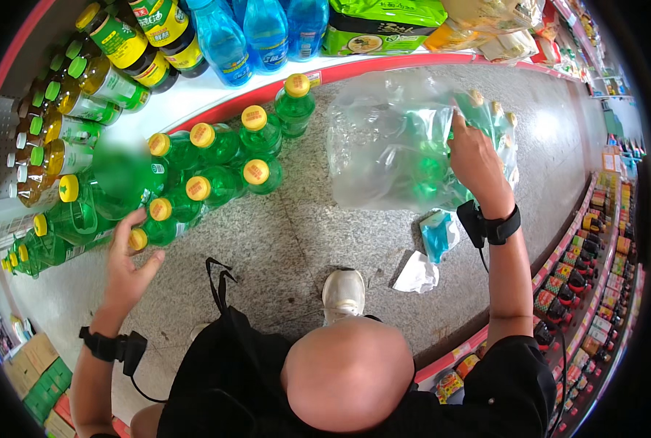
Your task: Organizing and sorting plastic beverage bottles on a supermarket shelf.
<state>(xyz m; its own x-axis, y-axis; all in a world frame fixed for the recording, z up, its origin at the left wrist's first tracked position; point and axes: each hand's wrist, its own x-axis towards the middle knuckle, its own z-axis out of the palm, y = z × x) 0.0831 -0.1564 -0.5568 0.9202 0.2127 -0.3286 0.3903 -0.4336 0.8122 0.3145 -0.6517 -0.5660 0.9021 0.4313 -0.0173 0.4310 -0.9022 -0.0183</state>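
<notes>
My right hand [476, 159] reaches down onto a clear plastic shrink-wrap [385, 148], its index finger at the edge of the film; whether it grips the film cannot be told. Green plastic bottles with yellow caps [495, 128] lie partly covered at the wrap's right end. My left hand [134, 257] has its fingers apart, right beside a green bottle with a yellow cap [164, 227] at the near end of rows of such bottles standing on the floor. Large green bottles [84, 213] with yellow caps stand to its upper left.
A shelf with a red edge [232, 98] holds soy sauce bottles [117, 44], blue bottles [265, 35] and a green noodle pack [380, 27]. White paper [417, 272] and a teal packet [438, 235] lie on the floor. Stocked shelves [577, 284] line the right; cartons [41, 378] are lower left.
</notes>
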